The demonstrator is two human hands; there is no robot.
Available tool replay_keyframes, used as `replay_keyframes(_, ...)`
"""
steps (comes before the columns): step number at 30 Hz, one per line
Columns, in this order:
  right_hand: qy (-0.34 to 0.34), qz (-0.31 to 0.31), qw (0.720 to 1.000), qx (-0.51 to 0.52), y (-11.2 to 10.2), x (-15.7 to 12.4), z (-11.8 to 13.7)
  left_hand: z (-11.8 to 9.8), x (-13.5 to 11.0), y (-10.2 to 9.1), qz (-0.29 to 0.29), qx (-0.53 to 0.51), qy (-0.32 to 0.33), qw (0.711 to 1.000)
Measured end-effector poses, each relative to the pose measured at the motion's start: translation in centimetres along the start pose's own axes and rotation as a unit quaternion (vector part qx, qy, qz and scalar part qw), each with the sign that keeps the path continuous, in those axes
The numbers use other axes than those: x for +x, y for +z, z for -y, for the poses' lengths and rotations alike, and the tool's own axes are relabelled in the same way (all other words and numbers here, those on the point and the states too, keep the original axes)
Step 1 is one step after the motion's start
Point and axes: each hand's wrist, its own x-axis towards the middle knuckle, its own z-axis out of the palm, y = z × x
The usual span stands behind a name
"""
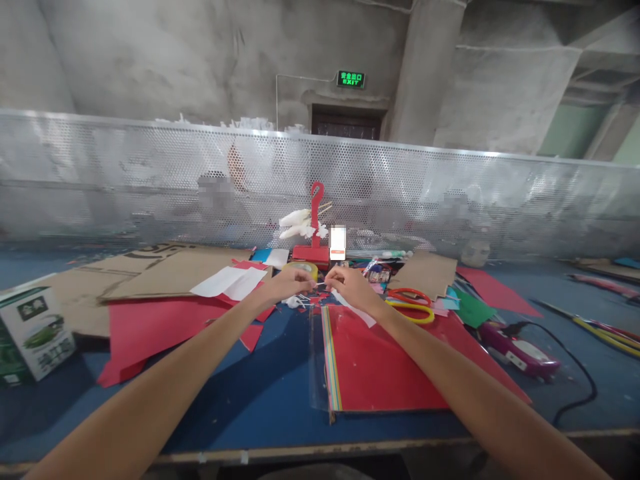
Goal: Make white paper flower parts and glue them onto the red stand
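My left hand [293, 281] and my right hand [350, 287] are raised over the middle of the table, fingertips pinched close together. Between them runs a thin white piece [321, 285], gripped at both ends; it is too small to tell whether it is paper or a stick. Just below my left hand lie white scraps [295, 302] with thin sticks and red paper bits. A white paper strip [361, 313] slants out under my right wrist, over a pack of red paper [390, 360] with striped coloured edges. A yellow tape roll [306, 268] sits right behind my left hand.
Scissors with red and yellow handles [413, 308] lie right of my right wrist. Behind stand a red holder [311, 253] with white pieces and a lit phone [338, 243]. Left are cardboard [165, 270], red paper [155, 327] and a carton [37, 333]; right, a corded purple device [520, 352].
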Motion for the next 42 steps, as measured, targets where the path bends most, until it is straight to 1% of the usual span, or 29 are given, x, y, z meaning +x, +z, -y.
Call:
replay_keyframes(3,-0.006,0.001,0.997,-0.082,-0.1,-0.1,0.2,-0.2,-0.1,0.0,0.004,0.034,-0.011,0.999)
replay_keyframes(6,0.006,0.011,0.988,-0.153,0.0,-0.1,0.7,-0.1,-0.1,-0.1,0.011,0.04,0.0,0.999)
replay_keyframes(10,0.023,0.022,0.978,-0.207,0.3,-0.2,1.0,0.1,0.0,-0.2,0.019,0.055,0.019,0.998)
replay_keyframes(12,0.021,0.026,0.979,-0.203,0.3,-0.3,1.0,0.3,0.1,-0.1,0.026,0.061,0.024,0.998)
replay_keyframes(16,0.01,0.018,0.99,-0.139,-0.1,-0.4,0.9,0.7,0.2,-0.2,0.025,0.087,0.049,0.995)
replay_keyframes(18,0.011,-0.003,0.992,-0.123,-0.8,-0.3,0.7,1.0,0.1,-0.4,0.011,0.144,0.049,0.988)
replay_keyframes(20,0.017,-0.033,0.992,-0.122,-2.0,-0.1,0.4,1.4,0.0,-0.8,-0.008,0.213,0.038,0.976)
replay_keyframes(22,0.028,-0.057,0.991,-0.12,-3.5,0.1,-0.3,1.9,0.0,-1.2,-0.02,0.258,0.024,0.966)
replay_keyframes(24,0.052,-0.09,0.987,-0.125,-5.4,0.3,-1.3,2.3,0.1,-1.7,-0.03,0.27,0.017,0.962)
replay_keyframes(27,0.101,-0.126,0.97,-0.183,-8.2,0.4,-3.3,2.6,0.1,-2.3,-0.051,0.268,0.017,0.962)
replay_keyframes(29,0.133,-0.119,0.957,-0.227,-9.6,0.4,-4.9,2.6,0.1,-2.8,-0.057,0.267,0.027,0.962)
replay_keyframes(31,0.166,-0.069,0.944,-0.278,-10.7,0.4,-6.5,2.4,0.2,-3.3,-0.057,0.262,0.035,0.963)
replay_keyframes(32,0.178,-0.041,0.936,-0.3,-11.1,0.4,-7.2,2.3,0.5,-3.6,-0.055,0.254,0.037,0.965)
replay_keyframes(34,0.188,-0.015,0.929,-0.317,-11.7,0.7,-8.5,2.1,1.2,-4.3,-0.051,0.232,0.036,0.971)
replay_keyframes(35,0.187,-0.012,0.928,-0.321,-12.0,1.0,-9.0,2.0,1.8,-4.8,-0.052,0.219,0.037,0.974)
replay_keyframes(38,0.17,-0.028,0.927,-0.333,-12.2,2.1,-10.0,1.8,4.0,-6.6,-0.068,0.209,0.038,0.975)
replay_keyframes(40,0.137,-0.032,0.929,-0.343,-11.8,2.7,-10.3,1.8,5.7,-7.9,-0.09,0.221,0.031,0.971)
replay_keyframes(42,0.081,-0.005,0.93,-0.358,-11.0,3.0,-10.5,1.8,7.3,-9.0,-0.125,0.236,0.025,0.963)
